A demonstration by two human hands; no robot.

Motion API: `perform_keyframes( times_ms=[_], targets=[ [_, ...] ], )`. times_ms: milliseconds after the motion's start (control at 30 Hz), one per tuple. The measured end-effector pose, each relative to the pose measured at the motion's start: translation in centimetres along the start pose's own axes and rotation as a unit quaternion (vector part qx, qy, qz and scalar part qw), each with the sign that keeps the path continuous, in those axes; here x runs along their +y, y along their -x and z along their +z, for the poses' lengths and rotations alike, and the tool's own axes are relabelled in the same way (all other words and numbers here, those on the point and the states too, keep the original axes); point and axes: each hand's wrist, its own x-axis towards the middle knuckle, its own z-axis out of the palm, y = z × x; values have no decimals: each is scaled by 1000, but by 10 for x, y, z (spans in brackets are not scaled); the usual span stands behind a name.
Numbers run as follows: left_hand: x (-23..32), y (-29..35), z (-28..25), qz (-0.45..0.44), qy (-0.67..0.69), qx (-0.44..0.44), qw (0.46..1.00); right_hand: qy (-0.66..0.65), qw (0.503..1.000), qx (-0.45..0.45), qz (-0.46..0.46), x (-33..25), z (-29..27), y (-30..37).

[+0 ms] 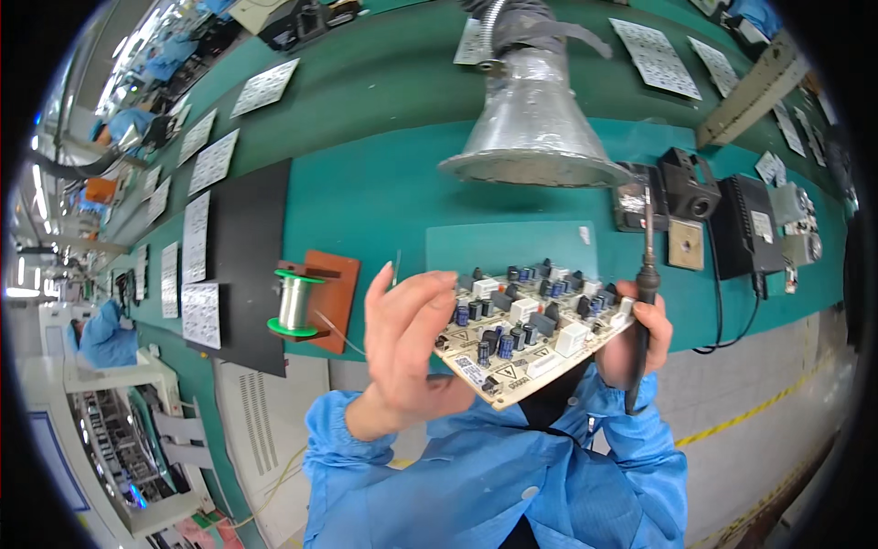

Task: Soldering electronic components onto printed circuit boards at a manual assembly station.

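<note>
A cream circuit board [540, 334], crowded with dark capacitors and white block parts, is tilted in the air in front of my chest. My left hand [412, 339] is closed at its left edge, the thumb partly hidden by the board. Thin solder wire [341, 331] runs to this hand from a spool [294, 303] with green rims, and a short end sticks up past the fingers. At the board's right edge, my right hand [647, 334] grips a soldering iron [647, 285] upright, its tip pointing away from me; some of those fingers are hidden behind the board.
A metal fume hood [540, 128] hangs over the green mat [366, 210]. An iron stand [688, 183], a sponge tray [685, 244] and a black soldering station [748, 229] stand at right. More boards [208, 163] lie at left and along the far belt. Other people in blue work at far left.
</note>
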Motion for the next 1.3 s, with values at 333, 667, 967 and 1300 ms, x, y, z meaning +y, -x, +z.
perform_keyframes(
  times_ms=[333,667,967,1300],
  targets=[
    [-18,13,5,-44,43,50,997,-28,1000,-9,2,-14,10,-1],
    [-39,23,6,-48,120,65,989,-26,999,43,-12,-16,7,0],
    [-124,-16,-100,-149,-62,326,932,-12,998,55,-11,10,-30,15],
    [-324,-144,-25,-357,-416,-10,836,31,996,28,77,15,-36,27]
  ],
)
